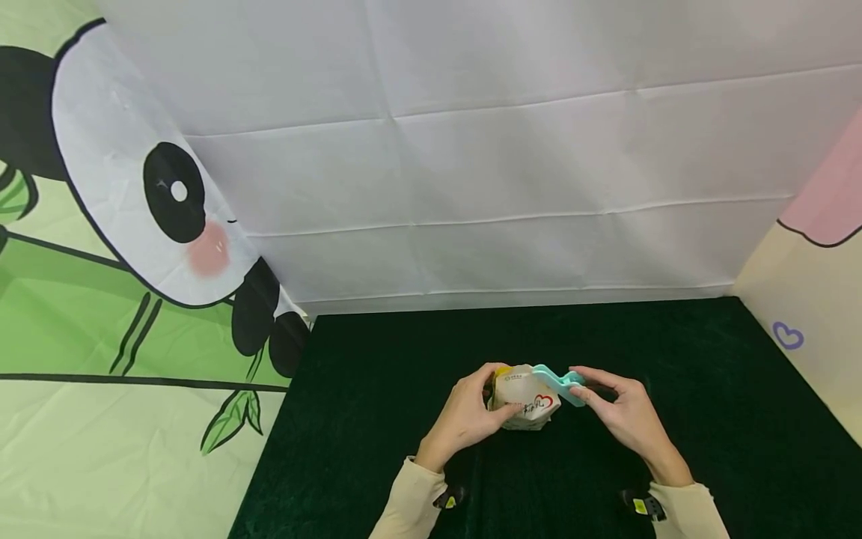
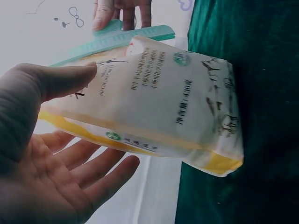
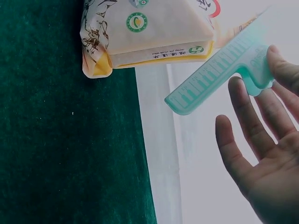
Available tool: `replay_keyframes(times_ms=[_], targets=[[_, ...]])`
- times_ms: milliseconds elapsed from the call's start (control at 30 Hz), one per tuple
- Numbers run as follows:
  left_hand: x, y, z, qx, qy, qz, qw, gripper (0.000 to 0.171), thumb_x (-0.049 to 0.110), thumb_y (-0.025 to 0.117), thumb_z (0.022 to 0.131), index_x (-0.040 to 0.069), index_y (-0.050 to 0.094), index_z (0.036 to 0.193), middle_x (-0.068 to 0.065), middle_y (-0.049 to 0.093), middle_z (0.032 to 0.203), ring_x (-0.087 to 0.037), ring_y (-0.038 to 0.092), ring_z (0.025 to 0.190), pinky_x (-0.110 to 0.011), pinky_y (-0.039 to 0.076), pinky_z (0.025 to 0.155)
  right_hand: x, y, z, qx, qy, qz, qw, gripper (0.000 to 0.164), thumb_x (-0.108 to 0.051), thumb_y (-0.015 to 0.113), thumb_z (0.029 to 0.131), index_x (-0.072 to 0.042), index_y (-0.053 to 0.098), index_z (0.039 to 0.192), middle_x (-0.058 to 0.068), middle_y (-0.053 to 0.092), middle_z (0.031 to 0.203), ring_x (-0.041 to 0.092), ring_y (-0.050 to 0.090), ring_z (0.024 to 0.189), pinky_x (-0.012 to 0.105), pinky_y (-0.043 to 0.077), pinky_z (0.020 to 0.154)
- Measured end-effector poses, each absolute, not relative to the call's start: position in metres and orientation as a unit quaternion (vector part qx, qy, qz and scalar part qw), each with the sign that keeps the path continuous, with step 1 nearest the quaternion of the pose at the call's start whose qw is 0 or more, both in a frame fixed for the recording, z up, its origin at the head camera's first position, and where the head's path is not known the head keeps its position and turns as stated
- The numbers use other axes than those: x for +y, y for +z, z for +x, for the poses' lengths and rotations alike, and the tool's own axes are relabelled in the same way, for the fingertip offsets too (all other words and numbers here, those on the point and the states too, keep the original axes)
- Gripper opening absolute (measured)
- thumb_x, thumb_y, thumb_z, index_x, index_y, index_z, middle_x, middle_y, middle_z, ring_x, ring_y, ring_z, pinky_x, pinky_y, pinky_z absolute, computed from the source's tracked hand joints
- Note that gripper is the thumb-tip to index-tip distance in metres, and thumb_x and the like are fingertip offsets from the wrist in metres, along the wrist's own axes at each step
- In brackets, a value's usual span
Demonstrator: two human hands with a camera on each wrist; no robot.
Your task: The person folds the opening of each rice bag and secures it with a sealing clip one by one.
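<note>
A white and yellow printed food bag (image 1: pixel 528 389) is in my left hand (image 1: pixel 468 412), over the dark green table. The left wrist view has the left thumb (image 2: pixel 70 83) pressed on the printed face of the bag (image 2: pixel 154 93), with the fingers behind its yellow edge. My right hand (image 1: pixel 622 412) pinches a teal bag clip (image 1: pixel 562 385) by its small grip, between thumb and fingertips. The clip's long bar (image 3: pixel 210 77) slants along the right end of the bag, overlapping it in the head view. Its face carries printed markings.
The dark green cloth (image 1: pixel 377 374) covers the table under both hands. A white fabric backdrop (image 1: pixel 471 187) rises behind the table's far edge. At the left hangs a cartoon panda print (image 1: pixel 114 150), and a cream panel (image 1: pixel 808 299) stands at the right.
</note>
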State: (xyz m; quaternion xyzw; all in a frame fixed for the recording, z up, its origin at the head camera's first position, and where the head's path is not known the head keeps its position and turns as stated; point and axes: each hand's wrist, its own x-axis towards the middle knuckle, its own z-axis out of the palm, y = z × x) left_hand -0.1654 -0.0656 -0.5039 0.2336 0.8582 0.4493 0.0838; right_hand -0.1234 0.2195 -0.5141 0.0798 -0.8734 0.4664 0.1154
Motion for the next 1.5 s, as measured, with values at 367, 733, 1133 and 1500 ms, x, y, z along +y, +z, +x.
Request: replay_keyframes(times_ms=[367, 733, 1133, 1500], targets=[[-0.067, -0.528, -0.162, 0.862, 0.447, 0.222, 0.087, 0.069, 0.040, 0.079, 0.096, 0.020, 0.049, 0.154, -0.004, 0.064, 0.147, -0.022, 0.062, 0.133, -0.050, 0.052, 0.113, 0.219, -0.517, -0.124, -0.874, 0.467, 0.077, 0.110, 0.032, -0.020, 0.070, 0.105, -0.011, 0.072, 0.135, 0.009, 0.078, 0.125, -0.006, 0.065, 0.102, 0.029, 0.056, 0.091], [-0.070, -0.547, -0.163, 0.860, 0.455, 0.208, 0.098, 0.067, 0.038, 0.080, 0.096, 0.024, 0.049, 0.154, -0.004, 0.062, 0.151, -0.026, 0.058, 0.140, -0.055, 0.050, 0.115, 0.218, -0.515, -0.125, -0.872, 0.473, 0.076, 0.106, 0.032, -0.020, 0.069, 0.105, -0.011, 0.072, 0.136, 0.010, 0.077, 0.125, -0.004, 0.065, 0.102, 0.028, 0.057, 0.089], [-0.070, -0.550, -0.165, 0.859, 0.457, 0.202, 0.110, 0.068, 0.044, 0.077, 0.097, 0.024, 0.048, 0.155, -0.003, 0.061, 0.153, -0.024, 0.057, 0.142, -0.053, 0.048, 0.117, 0.216, -0.514, -0.124, -0.871, 0.472, 0.073, 0.116, 0.031, -0.018, 0.070, 0.104, -0.011, 0.073, 0.134, 0.010, 0.078, 0.124, -0.007, 0.064, 0.101, 0.022, 0.056, 0.088], [-0.068, -0.549, -0.165, 0.858, 0.461, 0.202, 0.104, 0.064, 0.042, 0.078, 0.097, 0.024, 0.051, 0.152, -0.003, 0.062, 0.150, -0.025, 0.059, 0.140, -0.053, 0.049, 0.116, 0.214, -0.514, -0.124, -0.862, 0.480, 0.081, 0.141, 0.031, -0.014, 0.075, 0.101, -0.011, 0.076, 0.132, 0.013, 0.079, 0.117, 0.001, 0.063, 0.080, 0.022, 0.052, 0.068]])
